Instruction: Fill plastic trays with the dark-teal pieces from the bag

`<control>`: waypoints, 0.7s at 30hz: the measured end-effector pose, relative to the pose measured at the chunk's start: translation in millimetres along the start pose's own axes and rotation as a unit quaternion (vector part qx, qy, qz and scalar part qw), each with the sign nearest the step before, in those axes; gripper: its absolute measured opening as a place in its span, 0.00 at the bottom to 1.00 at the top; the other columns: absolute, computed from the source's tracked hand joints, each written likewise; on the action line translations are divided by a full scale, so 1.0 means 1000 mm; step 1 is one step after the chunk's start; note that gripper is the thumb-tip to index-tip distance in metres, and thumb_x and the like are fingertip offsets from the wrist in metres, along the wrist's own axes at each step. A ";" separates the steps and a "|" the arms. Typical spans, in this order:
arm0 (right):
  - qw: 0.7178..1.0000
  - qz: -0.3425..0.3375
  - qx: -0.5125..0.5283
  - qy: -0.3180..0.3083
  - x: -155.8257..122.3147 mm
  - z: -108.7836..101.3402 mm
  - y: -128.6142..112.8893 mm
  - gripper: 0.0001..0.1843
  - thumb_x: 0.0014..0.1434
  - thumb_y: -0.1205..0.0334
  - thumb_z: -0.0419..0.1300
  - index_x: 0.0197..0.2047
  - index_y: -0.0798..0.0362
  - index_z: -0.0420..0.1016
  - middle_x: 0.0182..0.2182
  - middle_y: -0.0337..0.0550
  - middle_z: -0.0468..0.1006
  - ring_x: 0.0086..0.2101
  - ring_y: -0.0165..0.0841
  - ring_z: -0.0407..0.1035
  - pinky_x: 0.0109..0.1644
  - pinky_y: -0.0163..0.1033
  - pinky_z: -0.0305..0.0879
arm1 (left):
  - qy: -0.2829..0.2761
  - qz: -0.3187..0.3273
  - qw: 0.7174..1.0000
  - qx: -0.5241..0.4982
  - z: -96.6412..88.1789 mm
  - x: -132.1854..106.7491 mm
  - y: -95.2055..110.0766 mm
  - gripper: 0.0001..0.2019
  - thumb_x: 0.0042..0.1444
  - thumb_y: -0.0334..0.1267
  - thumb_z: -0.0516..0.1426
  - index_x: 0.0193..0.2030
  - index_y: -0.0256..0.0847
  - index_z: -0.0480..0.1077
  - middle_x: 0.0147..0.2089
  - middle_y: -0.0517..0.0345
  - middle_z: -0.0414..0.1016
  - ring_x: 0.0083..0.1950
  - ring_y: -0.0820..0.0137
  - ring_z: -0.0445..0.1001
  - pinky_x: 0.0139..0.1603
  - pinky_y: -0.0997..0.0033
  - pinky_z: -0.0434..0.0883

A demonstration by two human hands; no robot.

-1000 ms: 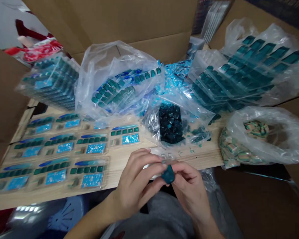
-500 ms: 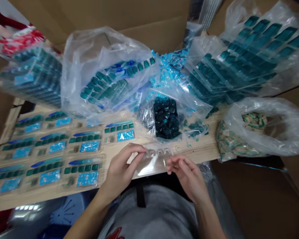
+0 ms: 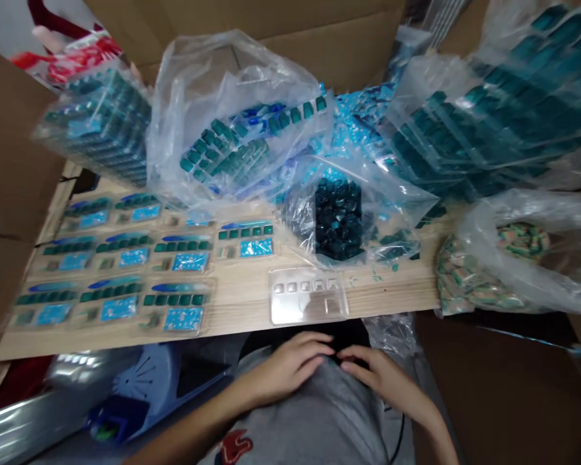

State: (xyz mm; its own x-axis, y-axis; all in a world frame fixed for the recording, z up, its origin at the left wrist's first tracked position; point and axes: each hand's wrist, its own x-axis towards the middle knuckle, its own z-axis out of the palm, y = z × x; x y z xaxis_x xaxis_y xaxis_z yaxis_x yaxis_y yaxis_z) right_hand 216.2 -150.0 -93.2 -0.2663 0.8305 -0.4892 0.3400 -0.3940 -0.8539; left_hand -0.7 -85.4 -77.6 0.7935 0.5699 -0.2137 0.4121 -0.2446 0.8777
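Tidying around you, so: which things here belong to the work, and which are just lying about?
Belong to the work:
left hand, right hand
empty clear plastic tray
filled keycap trays on the wooden board

Lying about:
bagged dark teal keycaps
bag of striped keycaps
cardboard flaps

Pale wooden table (image 3: 239, 303): rows of teal keycap blister trays (image 3: 123, 248) on left half; clear empty tray (image 3: 308, 296) near front edge, centre; plastic bags of keycaps (image 3: 332, 219) along back; striped keycaps (image 3: 458, 281) at right end.

No writing can be read; the print on the blue cards (image 3: 190, 261) is too blurred
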 end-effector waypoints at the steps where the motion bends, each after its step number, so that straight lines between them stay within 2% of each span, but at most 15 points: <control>1: 1.000 0.017 0.001 0.001 -0.003 -0.005 0.000 0.14 0.60 0.53 0.58 0.43 0.51 0.79 0.42 0.47 0.83 0.43 0.41 0.76 0.49 0.44 0.70 | 0.007 -0.042 0.999 0.007 -0.003 -0.008 -0.008 0.13 0.63 0.31 0.51 0.51 0.42 0.72 0.58 0.49 0.73 0.59 0.67 0.71 0.61 0.62 0.68; 3: 0.999 0.027 0.015 0.022 -0.006 -0.011 -0.001 0.14 0.59 0.52 0.58 0.42 0.51 0.79 0.39 0.45 0.83 0.41 0.39 0.76 0.47 0.42 0.70 | 0.015 -0.090 0.996 0.002 -0.017 -0.023 -0.013 0.12 0.63 0.32 0.51 0.48 0.42 0.73 0.56 0.49 0.74 0.57 0.65 0.73 0.60 0.62 0.68; 4: 0.999 0.022 0.023 0.037 -0.007 -0.013 -0.003 0.14 0.59 0.52 0.58 0.40 0.52 0.78 0.36 0.45 0.83 0.39 0.38 0.76 0.45 0.41 0.71 | 0.011 -0.094 0.995 -0.013 -0.027 -0.028 -0.010 0.11 0.63 0.32 0.52 0.46 0.41 0.74 0.53 0.50 0.76 0.55 0.66 0.74 0.58 0.63 0.70; 7: 0.998 -0.010 0.027 0.048 -0.007 -0.013 -0.013 0.14 0.61 0.53 0.54 0.38 0.53 0.77 0.28 0.43 0.81 0.33 0.37 0.76 0.41 0.43 0.71 | 0.003 -0.041 0.998 -0.050 -0.062 -0.023 0.019 0.08 0.63 0.35 0.53 0.42 0.42 0.74 0.45 0.55 0.79 0.47 0.69 0.78 0.50 0.69 0.74; 9: 0.997 -0.045 0.026 0.051 -0.009 -0.012 -0.023 0.15 0.62 0.55 0.53 0.43 0.52 0.78 0.35 0.45 0.83 0.39 0.39 0.76 0.46 0.45 0.70 | 0.069 0.033 0.997 -0.013 -0.088 0.000 0.044 0.08 0.64 0.36 0.52 0.41 0.42 0.73 0.42 0.56 0.79 0.44 0.70 0.78 0.47 0.71 0.74; 11: 0.995 -0.071 0.028 0.062 -0.014 -0.011 -0.032 0.16 0.62 0.56 0.55 0.49 0.49 0.76 0.48 0.46 0.80 0.50 0.40 0.73 0.54 0.47 0.67 | 0.157 0.111 0.978 0.082 -0.110 0.037 0.065 0.09 0.65 0.35 0.51 0.43 0.41 0.73 0.45 0.53 0.78 0.47 0.69 0.77 0.49 0.69 0.72; 12: 0.994 -0.077 0.030 0.072 -0.016 -0.010 -0.035 0.17 0.61 0.56 0.56 0.52 0.48 0.75 0.53 0.46 0.77 0.54 0.41 0.70 0.58 0.48 0.64 | 0.176 0.128 0.966 0.141 -0.119 0.059 0.072 0.09 0.65 0.34 0.51 0.45 0.39 0.72 0.48 0.51 0.77 0.51 0.67 0.75 0.53 0.66 0.71; 13: 0.993 -0.079 0.032 0.081 -0.019 -0.010 -0.037 0.18 0.61 0.56 0.57 0.53 0.47 0.75 0.55 0.46 0.76 0.56 0.41 0.68 0.60 0.49 0.63 | 0.165 0.117 0.957 0.209 -0.124 0.082 0.077 0.09 0.64 0.33 0.52 0.46 0.38 0.72 0.51 0.49 0.76 0.54 0.66 0.73 0.57 0.64 0.68; 14: 0.992 -0.080 0.036 0.090 -0.021 -0.008 -0.038 0.18 0.61 0.55 0.58 0.53 0.47 0.75 0.55 0.46 0.76 0.56 0.42 0.68 0.60 0.49 0.62 | 0.130 0.086 0.947 0.281 -0.127 0.103 0.080 0.09 0.62 0.31 0.54 0.47 0.37 0.71 0.54 0.47 0.74 0.56 0.64 0.72 0.59 0.62 0.66; 15: 0.991 -0.082 0.042 0.098 -0.023 -0.006 -0.037 0.18 0.60 0.56 0.58 0.53 0.47 0.75 0.54 0.46 0.76 0.56 0.42 0.68 0.60 0.50 0.62 | 0.087 0.048 0.936 0.339 -0.127 0.122 0.081 0.12 0.59 0.31 0.58 0.50 0.37 0.70 0.56 0.45 0.71 0.59 0.60 0.69 0.61 0.59 0.64; 17: 0.988 -0.085 0.057 0.118 -0.024 -0.001 -0.033 0.17 0.61 0.56 0.58 0.52 0.48 0.76 0.53 0.47 0.77 0.54 0.42 0.70 0.60 0.51 0.63 | 0.051 0.007 0.922 0.385 -0.121 0.150 0.079 0.25 0.49 0.30 0.65 0.55 0.33 0.67 0.58 0.39 0.68 0.59 0.51 0.68 0.59 0.53 0.65; 18: 0.986 -0.083 0.064 0.129 -0.024 0.001 -0.029 0.16 0.61 0.56 0.58 0.51 0.49 0.76 0.52 0.47 0.78 0.53 0.42 0.71 0.59 0.51 0.64 | 0.046 -0.003 0.918 0.393 -0.118 0.158 0.077 0.29 0.47 0.29 0.65 0.57 0.32 0.65 0.58 0.36 0.67 0.58 0.48 0.68 0.57 0.50 0.66; 19: 0.985 -0.079 0.071 0.138 -0.024 0.003 -0.025 0.16 0.61 0.56 0.57 0.51 0.49 0.76 0.51 0.47 0.78 0.52 0.42 0.71 0.59 0.50 0.64 | 0.050 -0.008 0.917 0.396 -0.116 0.163 0.074 0.28 0.49 0.28 0.64 0.57 0.32 0.64 0.56 0.36 0.67 0.57 0.47 0.68 0.54 0.49 0.67; 21: 0.982 -0.069 0.086 0.155 -0.023 0.005 -0.017 0.16 0.62 0.56 0.57 0.51 0.50 0.76 0.50 0.48 0.79 0.51 0.41 0.72 0.58 0.50 0.65 | 0.054 -0.014 0.915 0.400 -0.116 0.165 0.068 0.19 0.55 0.26 0.56 0.55 0.34 0.65 0.53 0.39 0.68 0.53 0.52 0.70 0.51 0.52 0.69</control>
State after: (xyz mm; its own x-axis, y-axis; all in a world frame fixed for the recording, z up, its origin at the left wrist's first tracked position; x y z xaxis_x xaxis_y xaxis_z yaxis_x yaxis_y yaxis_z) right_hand 211.7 -164.5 -68.2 -0.0031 0.9500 -0.3121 0.1547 -0.3079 -0.9388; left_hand 106.1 83.1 -3.3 0.7460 0.6487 -0.1505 0.6624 -0.6995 0.2682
